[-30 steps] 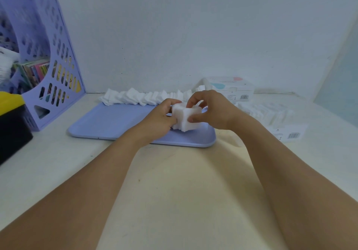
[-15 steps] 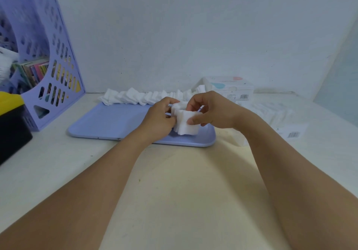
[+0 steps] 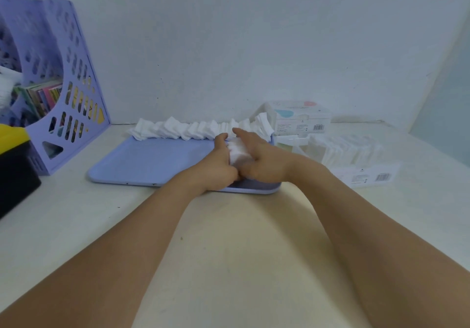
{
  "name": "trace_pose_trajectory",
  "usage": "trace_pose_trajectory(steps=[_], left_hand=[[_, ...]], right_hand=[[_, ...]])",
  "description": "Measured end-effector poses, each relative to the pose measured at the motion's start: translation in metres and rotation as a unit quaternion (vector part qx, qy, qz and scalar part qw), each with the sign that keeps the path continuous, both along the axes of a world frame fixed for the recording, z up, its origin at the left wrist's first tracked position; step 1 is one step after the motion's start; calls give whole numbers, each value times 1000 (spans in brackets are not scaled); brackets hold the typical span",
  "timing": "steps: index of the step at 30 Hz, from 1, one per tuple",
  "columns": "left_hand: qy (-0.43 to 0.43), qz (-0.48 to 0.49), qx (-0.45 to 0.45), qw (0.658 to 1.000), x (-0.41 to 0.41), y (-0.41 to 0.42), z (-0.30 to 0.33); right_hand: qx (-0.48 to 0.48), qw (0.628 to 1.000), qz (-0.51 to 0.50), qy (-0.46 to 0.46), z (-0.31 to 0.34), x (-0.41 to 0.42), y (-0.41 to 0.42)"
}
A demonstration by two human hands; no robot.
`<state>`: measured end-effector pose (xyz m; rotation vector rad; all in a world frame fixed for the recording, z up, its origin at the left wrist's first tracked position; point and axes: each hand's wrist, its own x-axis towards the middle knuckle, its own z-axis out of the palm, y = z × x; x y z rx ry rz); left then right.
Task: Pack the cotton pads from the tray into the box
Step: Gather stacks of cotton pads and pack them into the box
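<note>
A stack of white cotton pads (image 3: 238, 152) is squeezed between my left hand (image 3: 218, 164) and my right hand (image 3: 262, 159), low over the right part of the blue tray (image 3: 152, 161). A long row of loose cotton pads (image 3: 193, 130) lies along the tray's far edge. To the right of the tray stands the clear box (image 3: 338, 150), holding several white pads. Its bottom side is hidden by my right wrist.
A closed cotton pad package (image 3: 301, 119) stands behind the clear box against the wall. A flat lid or label card (image 3: 368, 176) lies in front of the box. A purple file holder (image 3: 58, 83) and a black and yellow case (image 3: 15, 164) stand at the left.
Both hands have lowered the pad stack toward the tray and pressed closer together around it. The view has also shifted slightly.
</note>
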<state>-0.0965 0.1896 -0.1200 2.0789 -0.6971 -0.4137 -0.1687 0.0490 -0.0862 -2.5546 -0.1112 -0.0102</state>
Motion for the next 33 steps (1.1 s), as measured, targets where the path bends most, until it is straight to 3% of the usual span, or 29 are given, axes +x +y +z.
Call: trace_pose_trajectory(steps=[5,9,11,14,18,26,33], left_hand=[[-26,-43,5,999,-3,1,1],[-5,-43,-132,990,-22,-6,12],[-22,-13,-204,979,-28,-16,10],[-149,37,-222,963,-47,-35,3],[-227,-13,-194,954,-67,-70,-5],[-165,12,-205,965,-68,-98,-3],[-193,17,-167,967,-72,-105,-4]], right_hand=[[-15,1000,-2,18,8,-2,0],[-35,998,-14,-48,25,-6,-13],[30,995,-40,-83,41,-14,-27],[207,958,-132,-149,59,-32,-63],[286,927,-218,-106,58,-43,-95],[212,938,-272,-43,50,-43,-102],[131,946,-292,-39,53,-44,-101]])
